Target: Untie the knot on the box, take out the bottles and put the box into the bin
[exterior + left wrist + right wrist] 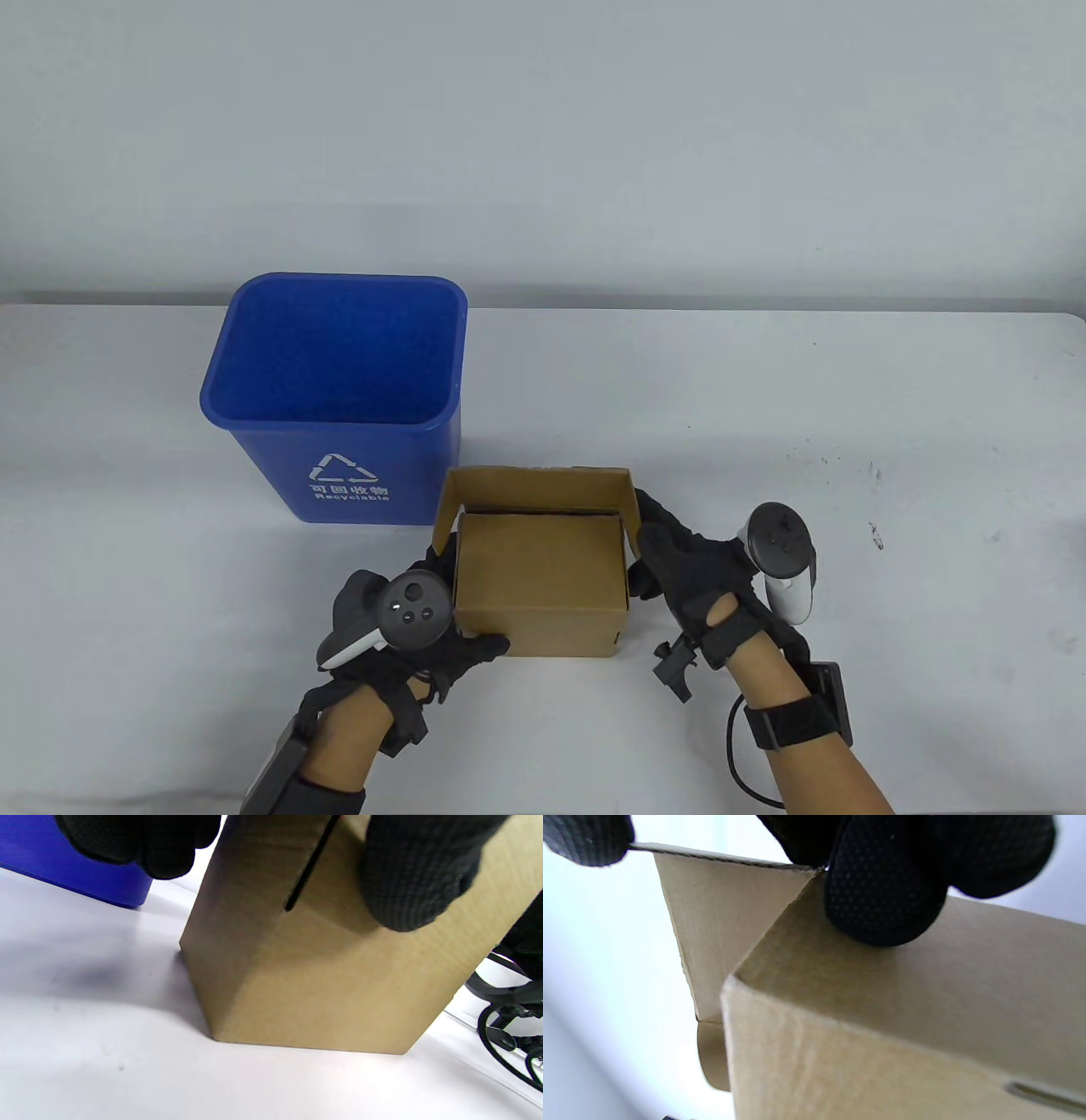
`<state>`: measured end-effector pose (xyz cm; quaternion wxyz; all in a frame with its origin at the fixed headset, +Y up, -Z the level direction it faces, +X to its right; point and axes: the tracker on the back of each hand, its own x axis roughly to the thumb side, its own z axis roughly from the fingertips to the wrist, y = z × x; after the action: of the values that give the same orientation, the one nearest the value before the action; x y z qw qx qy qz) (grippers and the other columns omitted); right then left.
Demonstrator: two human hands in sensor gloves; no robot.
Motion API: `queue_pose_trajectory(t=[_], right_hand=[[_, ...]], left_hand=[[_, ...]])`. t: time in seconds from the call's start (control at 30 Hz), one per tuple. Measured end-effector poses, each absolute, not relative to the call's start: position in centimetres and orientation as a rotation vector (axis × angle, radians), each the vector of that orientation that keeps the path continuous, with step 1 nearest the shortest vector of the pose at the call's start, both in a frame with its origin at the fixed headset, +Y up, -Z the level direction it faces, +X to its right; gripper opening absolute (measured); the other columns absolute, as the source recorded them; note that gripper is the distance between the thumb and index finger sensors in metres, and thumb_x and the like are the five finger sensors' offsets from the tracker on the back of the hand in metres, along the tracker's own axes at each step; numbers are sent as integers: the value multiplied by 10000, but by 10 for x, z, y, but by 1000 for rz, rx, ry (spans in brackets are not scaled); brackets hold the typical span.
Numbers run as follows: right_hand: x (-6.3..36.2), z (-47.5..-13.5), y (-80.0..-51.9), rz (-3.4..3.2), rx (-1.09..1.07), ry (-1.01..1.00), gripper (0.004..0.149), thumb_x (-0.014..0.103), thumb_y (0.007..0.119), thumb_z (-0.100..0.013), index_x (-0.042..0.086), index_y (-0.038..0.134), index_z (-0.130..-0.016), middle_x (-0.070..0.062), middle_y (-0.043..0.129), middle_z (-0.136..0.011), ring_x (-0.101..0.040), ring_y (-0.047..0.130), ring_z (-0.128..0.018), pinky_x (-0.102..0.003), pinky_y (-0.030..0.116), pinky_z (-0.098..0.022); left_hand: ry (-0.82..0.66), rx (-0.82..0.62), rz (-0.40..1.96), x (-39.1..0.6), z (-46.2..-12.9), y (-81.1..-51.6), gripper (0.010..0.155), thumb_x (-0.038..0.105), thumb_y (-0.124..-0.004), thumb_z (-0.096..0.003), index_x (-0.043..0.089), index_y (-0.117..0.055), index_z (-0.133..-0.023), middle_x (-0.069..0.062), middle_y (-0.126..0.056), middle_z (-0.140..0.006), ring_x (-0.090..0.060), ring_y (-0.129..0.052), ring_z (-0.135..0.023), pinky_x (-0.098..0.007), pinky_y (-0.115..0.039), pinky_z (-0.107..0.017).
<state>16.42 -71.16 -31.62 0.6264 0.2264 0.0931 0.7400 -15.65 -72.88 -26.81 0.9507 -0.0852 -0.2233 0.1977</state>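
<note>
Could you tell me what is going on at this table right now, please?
A person in black sensor gloves is holding a cardboard box between both hands on the white table. The left hand grips the box's near-left corner, and the right hand holds its right side, fingers on the top edge by the raised lid flap. No string or bottles show in any view. The blue recycling bin stands just behind and to the left, with nothing visible inside it.

The blue bin [339, 399], up and to the left of the left grip [424, 628], bears on its front wall a white recycling triangle of arrows, under it the Chinese characters 可回收物 and the word "Recyclable".
</note>
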Motion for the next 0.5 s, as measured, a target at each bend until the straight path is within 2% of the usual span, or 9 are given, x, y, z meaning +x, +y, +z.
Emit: queue_pose_trajectory(t=[0.23,0.3,0.4,0.5], right_hand=[[167,-304,-718,1738,649,468,1042,698,672,-459,-34,225,-1050,-312,219,-1071,-435,796,-685,-571,672,-510],[164,-303,-719,1776,678,530,1029,639,711,-474,-36,181,-1041,-312,174,-1064,-444,768,-716,-582,650,-528],[161,-303,-725,1838,637,593,999,584,731,-483,-46,183,-1032,-323,180,-1054,-451,754,-752,-595,640,-537],[161,-304,-733,1762,592,680,1010,596,719,-487,-55,165,-1026,-339,169,-1043,-472,731,-769,-607,626,-545]], left_hand=[[-505,-243,571,-170,-269,-721,1165,676,-762,-404,-82,-173,-1063,-351,-351,-1086,-566,-615,-963,-683,-589,-670],[-523,-263,647,-178,-270,-720,1162,693,-750,-391,-74,-210,-1075,-349,-381,-1088,-574,-625,-956,-691,-586,-667],[-546,-297,770,-188,-272,-719,1157,722,-732,-384,-67,-265,-1089,-349,-425,-1090,-581,-647,-947,-696,-593,-662],[-533,-331,904,-197,-273,-721,1125,745,-667,-401,-56,-304,-1103,-350,-444,-1093,-589,-656,-939,-694,-599,-658]])
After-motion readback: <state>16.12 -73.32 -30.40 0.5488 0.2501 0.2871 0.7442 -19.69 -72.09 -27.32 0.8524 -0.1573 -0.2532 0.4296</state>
